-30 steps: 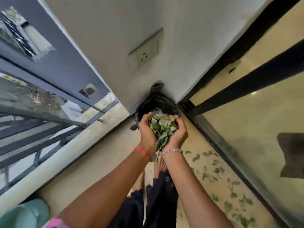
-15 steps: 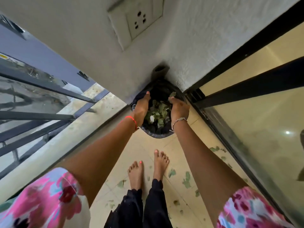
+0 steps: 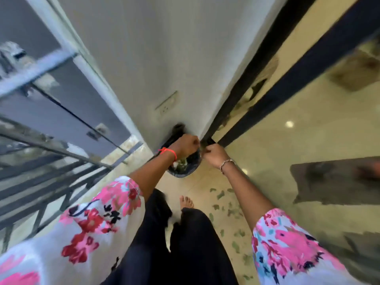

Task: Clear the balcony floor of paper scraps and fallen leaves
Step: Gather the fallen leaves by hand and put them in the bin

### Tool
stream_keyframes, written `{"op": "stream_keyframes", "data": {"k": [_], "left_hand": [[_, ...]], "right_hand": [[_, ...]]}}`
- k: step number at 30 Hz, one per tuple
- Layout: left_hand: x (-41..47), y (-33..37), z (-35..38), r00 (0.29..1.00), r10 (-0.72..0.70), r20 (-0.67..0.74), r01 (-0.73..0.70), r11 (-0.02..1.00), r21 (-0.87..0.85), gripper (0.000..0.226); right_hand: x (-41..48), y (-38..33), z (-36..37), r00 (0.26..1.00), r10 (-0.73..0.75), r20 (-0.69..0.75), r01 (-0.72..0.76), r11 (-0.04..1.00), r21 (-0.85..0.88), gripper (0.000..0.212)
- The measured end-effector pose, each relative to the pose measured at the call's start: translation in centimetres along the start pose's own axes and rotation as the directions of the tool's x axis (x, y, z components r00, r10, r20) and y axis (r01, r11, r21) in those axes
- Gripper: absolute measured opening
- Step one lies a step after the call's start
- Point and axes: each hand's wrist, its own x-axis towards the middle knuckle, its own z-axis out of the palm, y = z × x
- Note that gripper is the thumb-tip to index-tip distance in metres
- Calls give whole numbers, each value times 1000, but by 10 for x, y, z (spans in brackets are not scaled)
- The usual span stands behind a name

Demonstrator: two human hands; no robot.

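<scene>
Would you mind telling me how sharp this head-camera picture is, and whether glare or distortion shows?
Head view, sharpness: motion blur smears everything, so the left hand and right hand over the black bag lack finger detail; head view, distortion: the wide lens skews the railing and wall edges; head view, glare: the glass door shows a bright spot and reflections.

This is a balcony of a home. A metal railing (image 3: 41, 182) runs along the left side, with the outside beyond it. A plain wall (image 3: 154, 58) with a plug socket (image 3: 167, 105) stands ahead. On the right is a big glass door (image 3: 308, 130) in a dark frame (image 3: 257, 58), with a shiny room floor (image 3: 298, 161) behind it. A bare foot (image 3: 186, 201) stands on the tiled floor (image 3: 197, 188).
</scene>
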Motion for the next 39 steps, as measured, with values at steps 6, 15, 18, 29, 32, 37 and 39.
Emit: {"op": "stream_keyframes", "data": {"k": [6, 15, 18, 29, 32, 37, 39], "left_hand": [[-89, 91, -31, 920, 386, 64, -389, 888, 246, 25], [-189, 171, 35, 495, 697, 519, -869, 381, 316, 31], [-227, 177, 83, 310, 714, 627, -950, 205, 237, 38], [-391, 135, 272, -173, 349, 921, -919, -395, -23, 85], [-441, 125, 323, -251, 251, 935, -885, -451, -117, 87], [-530, 103, 413, -257, 135, 957, -848, -507, -156, 90], [-568, 96, 445, -273, 96, 957, -841, -506, -189, 89]], "right_hand": [[-145, -10, -62, 959, -43, -278, 52, 998, 23, 17], [-332, 42, 14, 682, 426, -594, -149, 877, 458, 20], [-376, 65, 72, 514, 623, -590, -202, 756, 623, 24], [-530, 114, 271, 282, 869, -405, -463, 494, 736, 90], [-579, 129, 324, 196, 923, -330, -459, 384, 801, 90], [-668, 151, 411, 108, 981, -162, -460, 194, 866, 87], [-704, 156, 444, 69, 992, -106, -450, 125, 884, 86]]}}
